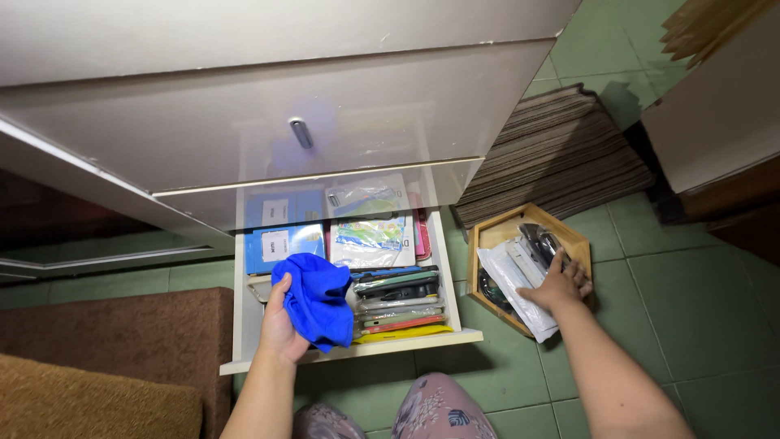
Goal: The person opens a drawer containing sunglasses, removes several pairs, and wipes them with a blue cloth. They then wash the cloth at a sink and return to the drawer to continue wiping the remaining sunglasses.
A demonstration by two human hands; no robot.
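A: What is in hand here?

B: It looks like a wiping or sorting step. The left hand is clamped on a blue cloth, held over the front left corner of the open drawer. The right hand is well apart from it, reaching into the hexagonal tray on the floor.

A: Is the right hand gripping anything?

B: The fingers lie spread over the tray's contents, touching a white packet and close to some dark items. I cannot tell whether they close on anything.

A: What does the next move call for?

B: My judgement: the right hand would have to pinch one piece out of a crowded tray without dragging the packets along, while the left keeps the cloth bunched above the drawer. The tight fit is the hard part.

A: Counts?

B: One cloth, one drawer pulled out, one wooden tray. In the drawer I count two blue boxes at the back left, one clear bag beside them, and a stack of slim phone-like cases at the front right; about seven, though the edges blur. One striped mat lies behind the tray.
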